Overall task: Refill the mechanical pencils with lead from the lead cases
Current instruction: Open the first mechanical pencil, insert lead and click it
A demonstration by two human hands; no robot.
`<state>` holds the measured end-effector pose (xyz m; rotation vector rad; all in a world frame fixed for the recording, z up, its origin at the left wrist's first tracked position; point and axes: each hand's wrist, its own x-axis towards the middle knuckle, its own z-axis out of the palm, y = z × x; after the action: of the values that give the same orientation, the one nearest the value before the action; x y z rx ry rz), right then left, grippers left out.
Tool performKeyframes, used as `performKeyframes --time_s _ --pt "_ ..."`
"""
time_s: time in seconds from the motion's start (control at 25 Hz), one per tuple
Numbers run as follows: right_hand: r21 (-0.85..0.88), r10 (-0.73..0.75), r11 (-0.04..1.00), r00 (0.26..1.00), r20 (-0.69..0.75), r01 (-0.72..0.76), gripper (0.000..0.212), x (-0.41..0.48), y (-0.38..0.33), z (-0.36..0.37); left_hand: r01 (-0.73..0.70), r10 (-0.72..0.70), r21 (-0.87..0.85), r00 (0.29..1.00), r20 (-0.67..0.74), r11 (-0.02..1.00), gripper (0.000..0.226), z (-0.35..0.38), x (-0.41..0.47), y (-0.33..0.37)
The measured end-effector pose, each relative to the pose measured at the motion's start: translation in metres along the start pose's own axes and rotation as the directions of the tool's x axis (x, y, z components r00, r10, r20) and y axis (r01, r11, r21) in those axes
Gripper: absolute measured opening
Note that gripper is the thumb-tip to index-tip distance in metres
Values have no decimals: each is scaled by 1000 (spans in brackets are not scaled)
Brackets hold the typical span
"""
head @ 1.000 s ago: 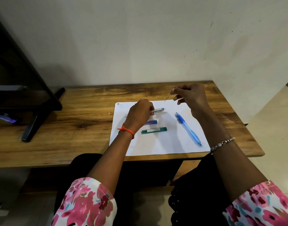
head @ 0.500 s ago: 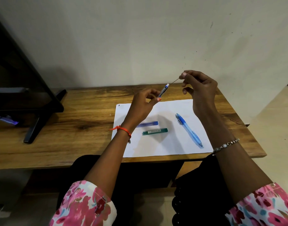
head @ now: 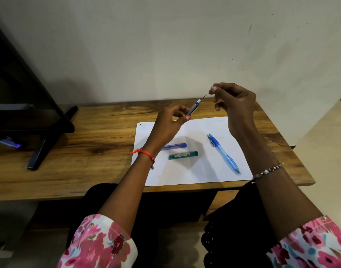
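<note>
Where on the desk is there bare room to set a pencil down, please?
The desk is bare between the monitor stand and the paper. The paper's near strip, in front of the green lead case, is free. Mid-sheet is crowded: the blue lead case lies close behind the green.

Mechanical pencil (head: 193, 108), lower barrel hidden in our left hand (head: 165, 128), blue lead case (head: 175, 146), one end behind our wrist, green lead case (head: 183, 155), label too small to read, black stand (head: 40, 151), cut by left edge
</note>
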<state>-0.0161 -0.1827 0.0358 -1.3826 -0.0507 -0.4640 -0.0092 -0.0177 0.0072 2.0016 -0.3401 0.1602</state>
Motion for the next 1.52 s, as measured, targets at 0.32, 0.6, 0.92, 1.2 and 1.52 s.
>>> performKeyframes --time_s 0.32,0.6,0.92,1.2,1.52 --pt "-254 46 967 979 198 6 15 -1 5 5 -6 5 3 1000 6 1000 10 -1 -1 2" --pt "-763 287 645 915 283 34 15 9 16 -14 33 -33 -40 999 -5 999 11 -3 1 -1" --pt "-938 484 263 810 330 225 18 10 45 -15 42 -43 -34 999 -13 999 13 -2 2 -1" --pt "-952 465 204 833 300 230 23 8 47 -10 47 -48 -36 999 -22 998 11 -2 1 0" --pt "-960 493 206 827 270 191 23 7 43 -7 36 -36 -31 999 -18 999 10 -3 1 1"
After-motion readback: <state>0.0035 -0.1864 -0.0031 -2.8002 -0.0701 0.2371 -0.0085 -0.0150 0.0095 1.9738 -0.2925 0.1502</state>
